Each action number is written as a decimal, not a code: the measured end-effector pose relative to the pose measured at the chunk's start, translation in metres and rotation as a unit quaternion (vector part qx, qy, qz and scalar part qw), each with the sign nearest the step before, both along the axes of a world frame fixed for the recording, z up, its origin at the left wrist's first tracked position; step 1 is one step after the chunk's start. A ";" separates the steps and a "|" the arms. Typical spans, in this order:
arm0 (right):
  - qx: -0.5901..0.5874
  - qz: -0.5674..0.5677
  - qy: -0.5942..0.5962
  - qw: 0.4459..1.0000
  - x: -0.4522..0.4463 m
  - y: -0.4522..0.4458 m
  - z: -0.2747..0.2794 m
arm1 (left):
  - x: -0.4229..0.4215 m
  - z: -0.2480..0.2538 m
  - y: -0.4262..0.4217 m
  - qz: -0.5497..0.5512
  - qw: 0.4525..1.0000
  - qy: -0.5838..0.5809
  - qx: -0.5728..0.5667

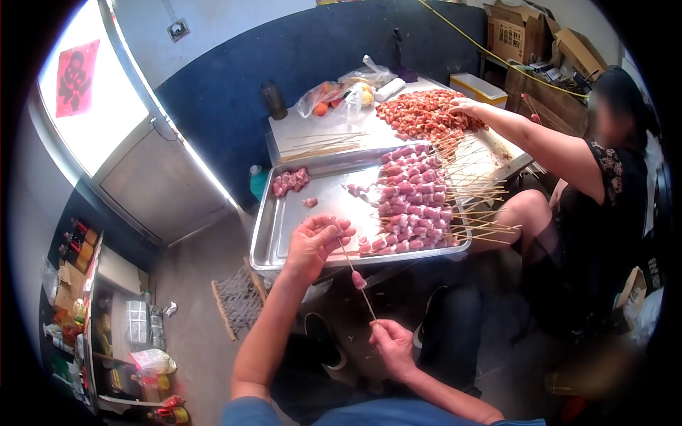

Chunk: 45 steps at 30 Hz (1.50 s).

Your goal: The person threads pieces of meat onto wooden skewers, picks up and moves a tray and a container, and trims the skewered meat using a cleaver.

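My right hand (pixel 394 346) pinches the lower end of a thin bamboo skewer (pixel 366 301), which slants up toward my left hand. One piece of pink meat (pixel 359 280) is threaded partway along it. My left hand (pixel 312 245) is closed around the skewer's upper end, over the near rim of the metal tray; its fingers hide what is between them. In the tray (pixel 257 241), finished meat skewers (pixel 415 202) lie stacked on the right, handles out over the edge. Loose meat pieces (pixel 291 182) sit at the upper left, and a single meat piece (pixel 310 202) lies closer to me.
Across the white table (pixel 284 131), a co-worker's hand (pixel 465 106) touches a heap of reddish meat pieces (pixel 419 112). Bare skewers (pixel 320 145) lie behind the tray, near plastic bags (pixel 348 91). A woven stool (pixel 238 298) stands on the floor, left of my legs.
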State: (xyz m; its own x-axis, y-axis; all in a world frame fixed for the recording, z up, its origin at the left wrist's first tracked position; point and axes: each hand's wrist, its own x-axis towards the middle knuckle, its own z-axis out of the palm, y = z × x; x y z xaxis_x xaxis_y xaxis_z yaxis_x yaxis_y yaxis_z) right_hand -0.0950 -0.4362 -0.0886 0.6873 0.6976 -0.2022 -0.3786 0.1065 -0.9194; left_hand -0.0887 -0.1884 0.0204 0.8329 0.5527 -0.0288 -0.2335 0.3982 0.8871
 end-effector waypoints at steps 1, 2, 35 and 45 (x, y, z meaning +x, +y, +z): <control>0.002 -0.001 -0.001 1.000 0.000 0.000 0.000 | 0.000 -0.001 -0.001 0.001 1.000 0.002 0.005; 0.004 -0.002 -0.003 1.000 0.000 -0.001 0.000 | -0.001 -0.002 -0.001 0.003 1.000 0.003 0.010; 0.022 -0.008 -0.006 1.000 0.011 0.022 0.025 | -0.009 0.003 -0.024 -0.066 0.995 0.031 0.073; 0.045 -0.014 0.008 0.999 0.019 0.037 0.037 | -0.012 0.008 -0.036 -0.095 0.990 0.048 0.091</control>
State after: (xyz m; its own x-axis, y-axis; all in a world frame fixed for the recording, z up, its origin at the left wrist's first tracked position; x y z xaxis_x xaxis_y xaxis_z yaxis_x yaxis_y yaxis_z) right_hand -0.0758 -0.3995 -0.0521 0.7048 0.6935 -0.1494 -0.3879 0.2004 -0.8996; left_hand -0.1007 -0.2245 0.0282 0.9205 0.3898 -0.0277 -0.0807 0.2588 0.9625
